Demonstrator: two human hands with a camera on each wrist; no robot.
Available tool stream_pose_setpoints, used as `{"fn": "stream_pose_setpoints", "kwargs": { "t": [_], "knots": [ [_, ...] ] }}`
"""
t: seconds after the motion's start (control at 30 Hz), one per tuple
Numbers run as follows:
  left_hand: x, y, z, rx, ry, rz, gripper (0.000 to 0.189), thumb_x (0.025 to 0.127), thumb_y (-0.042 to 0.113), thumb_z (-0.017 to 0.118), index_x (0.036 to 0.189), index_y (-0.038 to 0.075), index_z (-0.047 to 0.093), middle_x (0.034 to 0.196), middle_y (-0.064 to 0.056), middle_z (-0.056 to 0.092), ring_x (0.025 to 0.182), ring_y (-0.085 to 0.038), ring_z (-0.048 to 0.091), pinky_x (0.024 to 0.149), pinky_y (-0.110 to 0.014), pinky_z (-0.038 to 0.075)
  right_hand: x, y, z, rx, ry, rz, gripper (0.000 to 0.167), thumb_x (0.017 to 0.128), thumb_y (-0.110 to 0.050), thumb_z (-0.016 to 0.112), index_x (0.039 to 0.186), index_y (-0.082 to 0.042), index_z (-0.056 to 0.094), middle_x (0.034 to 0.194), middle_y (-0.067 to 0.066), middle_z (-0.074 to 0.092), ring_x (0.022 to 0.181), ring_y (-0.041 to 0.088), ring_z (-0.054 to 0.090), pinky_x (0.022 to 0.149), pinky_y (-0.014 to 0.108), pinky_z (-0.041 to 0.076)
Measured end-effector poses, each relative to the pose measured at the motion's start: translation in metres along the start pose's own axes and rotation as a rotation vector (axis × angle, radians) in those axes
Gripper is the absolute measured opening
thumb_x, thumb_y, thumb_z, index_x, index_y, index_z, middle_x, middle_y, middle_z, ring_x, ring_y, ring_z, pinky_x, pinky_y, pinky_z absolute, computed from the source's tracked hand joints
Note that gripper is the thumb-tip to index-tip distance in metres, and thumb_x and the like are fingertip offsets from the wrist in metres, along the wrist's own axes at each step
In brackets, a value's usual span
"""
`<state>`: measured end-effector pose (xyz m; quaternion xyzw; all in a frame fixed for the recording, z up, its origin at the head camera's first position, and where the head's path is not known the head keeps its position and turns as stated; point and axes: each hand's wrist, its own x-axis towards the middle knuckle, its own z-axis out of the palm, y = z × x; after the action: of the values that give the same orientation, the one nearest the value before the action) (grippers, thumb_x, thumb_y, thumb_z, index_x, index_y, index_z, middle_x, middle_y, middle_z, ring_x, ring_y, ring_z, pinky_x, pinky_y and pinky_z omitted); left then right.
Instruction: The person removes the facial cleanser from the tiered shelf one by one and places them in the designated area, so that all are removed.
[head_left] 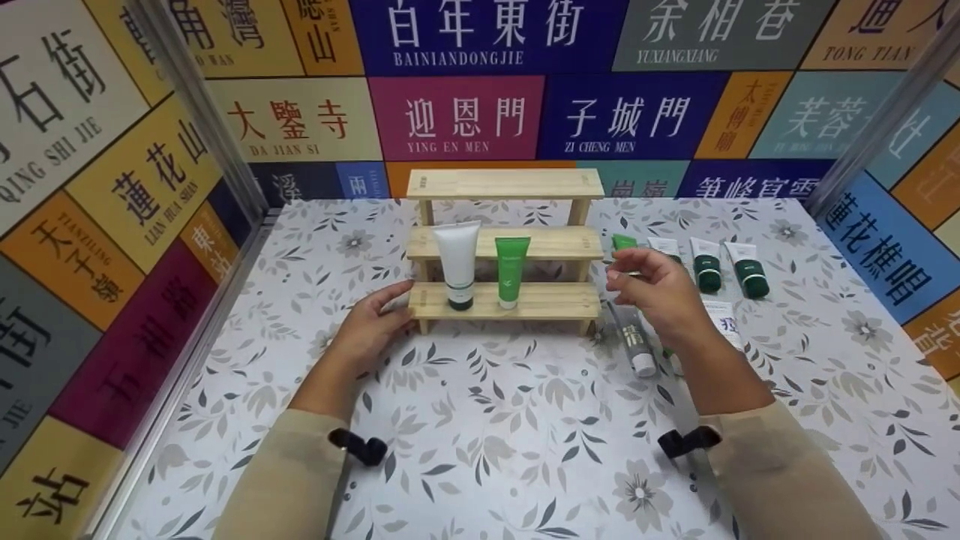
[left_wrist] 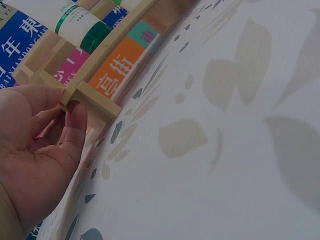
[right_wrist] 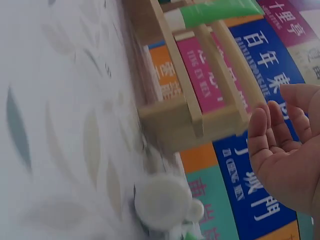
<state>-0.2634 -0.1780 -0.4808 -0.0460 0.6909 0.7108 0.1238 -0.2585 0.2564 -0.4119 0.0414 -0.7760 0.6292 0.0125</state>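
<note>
A three-step wooden display rack (head_left: 504, 183) stands on the patterned table. On its bottom step stand a white tube (head_left: 456, 259) with a dark green cap and, to its right, a green tube (head_left: 512, 268) with a light cap, both cap down. My left hand (head_left: 373, 321) holds the left end of the bottom step; the left wrist view shows the thumb on the board (left_wrist: 95, 100) and fingers curled beneath. My right hand (head_left: 660, 292), fingers loosely bent and holding nothing, hovers just right of the rack, above a grey tube (head_left: 634, 341) lying on the table.
Several more tubes lie right of the rack, among them two white-and-green tubes (head_left: 706, 266) (head_left: 747, 270) and a white tube (head_left: 724, 322) partly behind my right forearm. Printed panels (head_left: 465, 116) close off the back and sides of the table (head_left: 480, 450).
</note>
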Motion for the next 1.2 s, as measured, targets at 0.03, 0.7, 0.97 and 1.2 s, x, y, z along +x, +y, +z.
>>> {"fn": "stream_pose_setpoints", "kwargs": {
  "t": [0.03,0.7,0.97,1.2],
  "knots": [
    [0.000,0.000,0.000,-0.004,-0.001,-0.001,0.056,0.105,0.005,0.063,0.159,0.018,0.053,0.160,-0.012,0.055,0.134,-0.021,0.066,0.115,-0.034,0.054,0.001,-0.002,0.005,0.021,-0.009,-0.011,0.039,0.103,-0.019,0.073,0.137,-0.003,0.061,0.113,-0.004,0.067,0.096,0.009,0.073,0.080,0.024,0.062],
    [-0.001,0.001,0.001,0.050,0.022,-0.011,0.053,0.107,0.011,0.063,0.157,0.024,0.055,0.158,-0.008,0.059,0.134,-0.022,0.066,0.117,-0.037,0.051,0.011,-0.032,0.070,0.282,-0.087,-0.111,0.028,0.098,0.002,0.073,0.122,-0.012,0.069,0.109,0.000,0.073,0.097,0.016,0.073,0.080,0.025,0.063],
    [-0.001,0.001,0.001,0.042,0.019,-0.014,0.053,0.107,0.010,0.063,0.158,0.023,0.054,0.159,-0.008,0.058,0.136,-0.022,0.065,0.118,-0.037,0.051,0.021,-0.039,0.088,0.267,-0.099,-0.125,0.029,0.097,0.000,0.074,0.125,-0.008,0.068,0.114,0.002,0.072,0.102,0.016,0.072,0.087,0.030,0.064],
    [-0.001,0.001,0.001,0.029,0.012,-0.013,0.054,0.106,0.010,0.064,0.158,0.022,0.054,0.160,-0.008,0.057,0.137,-0.021,0.065,0.116,-0.034,0.052,0.025,-0.041,0.100,0.236,-0.094,-0.112,0.032,0.096,0.001,0.074,0.128,-0.004,0.067,0.115,0.001,0.070,0.103,0.015,0.070,0.090,0.028,0.062]
  ]
}}
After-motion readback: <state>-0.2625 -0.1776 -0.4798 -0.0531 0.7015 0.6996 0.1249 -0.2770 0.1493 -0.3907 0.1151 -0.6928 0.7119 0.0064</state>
